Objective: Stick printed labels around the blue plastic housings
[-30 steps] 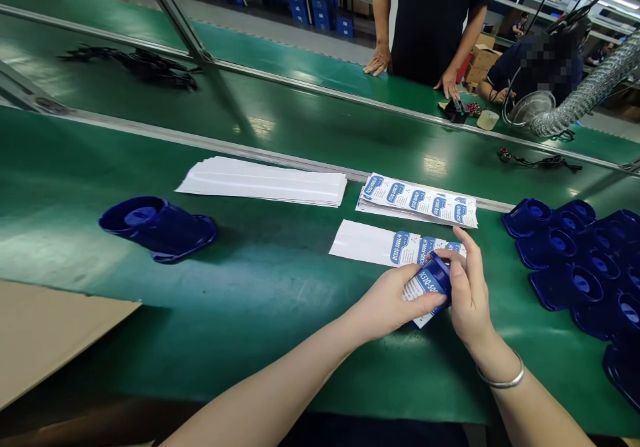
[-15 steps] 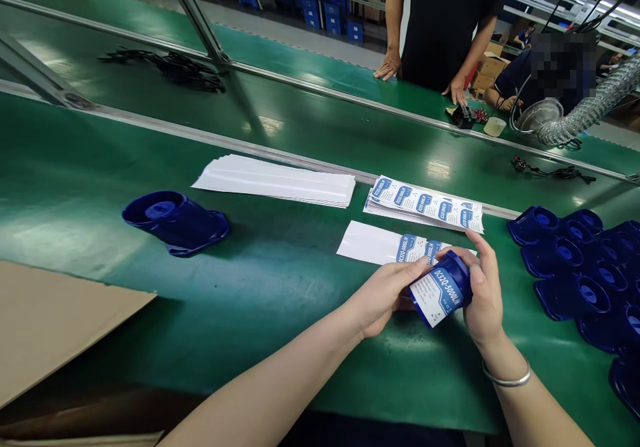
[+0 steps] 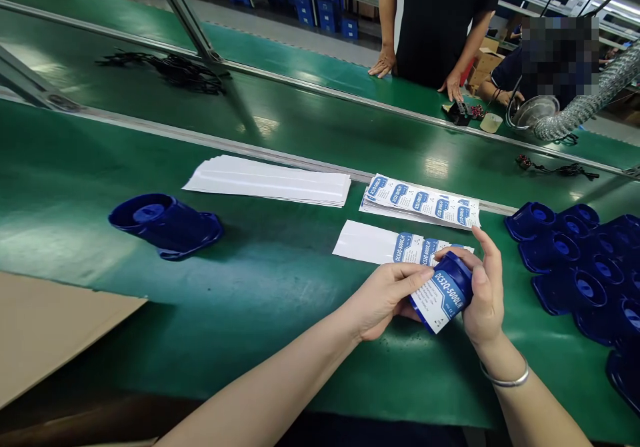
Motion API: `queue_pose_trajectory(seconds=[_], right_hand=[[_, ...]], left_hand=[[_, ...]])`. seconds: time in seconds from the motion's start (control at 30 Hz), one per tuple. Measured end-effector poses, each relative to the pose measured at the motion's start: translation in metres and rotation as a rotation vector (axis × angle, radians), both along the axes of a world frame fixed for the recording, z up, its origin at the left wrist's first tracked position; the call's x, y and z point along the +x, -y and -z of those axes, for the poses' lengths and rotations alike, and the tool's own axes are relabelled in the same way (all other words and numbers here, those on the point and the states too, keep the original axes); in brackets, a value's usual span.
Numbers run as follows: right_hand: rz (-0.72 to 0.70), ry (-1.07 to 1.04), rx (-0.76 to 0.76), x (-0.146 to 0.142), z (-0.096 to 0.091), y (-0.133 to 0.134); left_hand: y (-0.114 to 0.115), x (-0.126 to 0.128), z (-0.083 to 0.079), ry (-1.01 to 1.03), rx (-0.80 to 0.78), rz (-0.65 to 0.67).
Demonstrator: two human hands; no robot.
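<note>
Between my two hands a blue plastic housing [image 3: 456, 270] is held tilted above the green table. A white and blue label [image 3: 439, 297] printed "DC52Q-5000L/H" lies on its side, facing me. My left hand [image 3: 387, 297] grips the housing from the left, its thumb at the label's upper left edge. From the right, my right hand [image 3: 484, 294] is curled around the other side, index finger raised and a silver bangle on the wrist. Just behind the hands lies a partly used label strip [image 3: 370, 242], its left part bare white.
Behind lie a stack of printed label sheets [image 3: 420, 200] and a stack of white strips [image 3: 270, 180]. One blue housing [image 3: 165, 224] rests at left; several more [image 3: 570, 290] crowd the right. Cardboard [image 3: 60, 327] covers the near left. Across the metal rail, a person's hands [image 3: 384, 62] touch the bench.
The housing has turned very slightly in my hands, showing a little more of the label's lower edge. The whole view has shifted a little; both hands keep their hold.
</note>
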State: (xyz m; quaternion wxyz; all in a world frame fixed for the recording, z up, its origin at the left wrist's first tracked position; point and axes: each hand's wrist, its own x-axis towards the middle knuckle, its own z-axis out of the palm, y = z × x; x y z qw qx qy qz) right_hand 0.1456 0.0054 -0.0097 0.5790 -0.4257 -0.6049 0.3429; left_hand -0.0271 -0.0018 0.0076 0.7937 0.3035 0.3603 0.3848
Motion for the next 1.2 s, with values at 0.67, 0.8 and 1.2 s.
queue_pose_trajectory(seconds=[0.67, 0.8, 1.2], right_hand=[[0.027, 0.165, 0.018, -0.003, 0.001, -0.003], [0.014, 0.099, -0.023, -0.001, 0.002, -0.005], [-0.043, -0.027, 0.054, -0.002, -0.006, -0.006]], left_hand=[[0.011, 0.01, -0.009, -0.639, 0.533, -0.025], [0.007, 0.007, -0.007, -0.414, 0.361, -0.002], [-0.001, 0.002, 0.003, 0.097, -0.124, -0.017]])
